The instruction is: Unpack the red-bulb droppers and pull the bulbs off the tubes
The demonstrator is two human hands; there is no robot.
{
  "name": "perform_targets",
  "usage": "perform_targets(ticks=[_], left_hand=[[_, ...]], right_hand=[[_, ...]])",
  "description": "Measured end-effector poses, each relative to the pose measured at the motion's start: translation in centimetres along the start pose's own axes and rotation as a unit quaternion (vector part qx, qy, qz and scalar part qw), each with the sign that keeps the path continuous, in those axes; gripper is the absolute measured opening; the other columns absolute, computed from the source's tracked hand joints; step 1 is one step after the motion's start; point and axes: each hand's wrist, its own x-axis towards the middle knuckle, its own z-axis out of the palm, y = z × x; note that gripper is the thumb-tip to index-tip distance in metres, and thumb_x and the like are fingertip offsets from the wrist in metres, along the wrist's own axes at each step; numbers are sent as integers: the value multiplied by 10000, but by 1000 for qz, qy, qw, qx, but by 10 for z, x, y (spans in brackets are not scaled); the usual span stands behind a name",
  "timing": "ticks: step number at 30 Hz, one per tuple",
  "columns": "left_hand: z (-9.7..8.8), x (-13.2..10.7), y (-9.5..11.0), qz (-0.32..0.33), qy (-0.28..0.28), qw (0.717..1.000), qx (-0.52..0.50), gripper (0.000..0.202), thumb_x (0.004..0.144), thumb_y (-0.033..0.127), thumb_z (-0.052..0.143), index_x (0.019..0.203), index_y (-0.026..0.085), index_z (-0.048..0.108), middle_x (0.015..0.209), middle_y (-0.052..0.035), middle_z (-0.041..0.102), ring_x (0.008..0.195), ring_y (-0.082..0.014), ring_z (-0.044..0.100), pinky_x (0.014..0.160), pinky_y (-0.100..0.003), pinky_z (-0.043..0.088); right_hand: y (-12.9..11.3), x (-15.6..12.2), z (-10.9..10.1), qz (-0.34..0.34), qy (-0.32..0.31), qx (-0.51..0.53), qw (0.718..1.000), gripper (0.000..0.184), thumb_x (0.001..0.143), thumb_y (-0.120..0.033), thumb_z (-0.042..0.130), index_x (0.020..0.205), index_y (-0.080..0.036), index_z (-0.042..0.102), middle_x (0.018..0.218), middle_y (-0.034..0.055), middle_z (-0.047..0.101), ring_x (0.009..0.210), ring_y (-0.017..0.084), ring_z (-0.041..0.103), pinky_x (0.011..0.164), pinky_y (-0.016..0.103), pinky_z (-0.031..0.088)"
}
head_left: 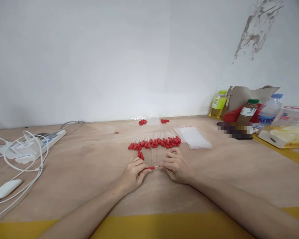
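Observation:
My left hand (137, 171) pinches a red rubber bulb (151, 168) between thumb and fingers. From the other side, my right hand (176, 167) grips a clear tube (156, 167) whose end meets the bulb's open end; how deep it sits inside I cannot tell. Just beyond my left hand lie a couple of loose red bulbs (141, 155). Thin clear tubes (153, 153) lie on the table behind the joint. Farther back is a row of red-bulbed droppers (154, 142), their clear stems pointing toward the wall.
Clear plastic bags (195, 137) are stacked right of the row. A clear bag with red bulbs (143, 122) lies by the wall. On the left are a power strip (41, 147) and white cables (41, 162); on the right, bottles (248, 111) and a yellow-white box (284, 136).

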Motion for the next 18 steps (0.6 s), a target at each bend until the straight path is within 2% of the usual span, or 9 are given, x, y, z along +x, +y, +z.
perform_targets(ticks=[8,15,18], left_hand=[[-4,-4,6,16,-12,1000,-18,188,855,233,448,802,186,622,664,-26,586,678,-148,489,704,-296,379],[-5,-6,6,19,-22,999,-15,208,855,246,437,809,195,633,660,-34,598,667,-154,499,691,-308,382],[-9,-11,-1,-23,-7,999,-29,206,847,258,447,779,199,632,659,-32,595,654,-153,517,663,-291,401]], right_hand=[[0,-1,-3,-11,-12,21,1000,246,858,-262,437,683,-192,595,576,-12,573,680,123,429,799,346,249],[2,-3,-3,-12,-34,45,998,243,850,-263,434,688,-204,605,609,-6,602,706,133,446,823,367,245],[9,-7,-6,13,-20,54,998,260,847,-267,434,667,-201,608,565,-1,574,691,137,443,807,361,262]])
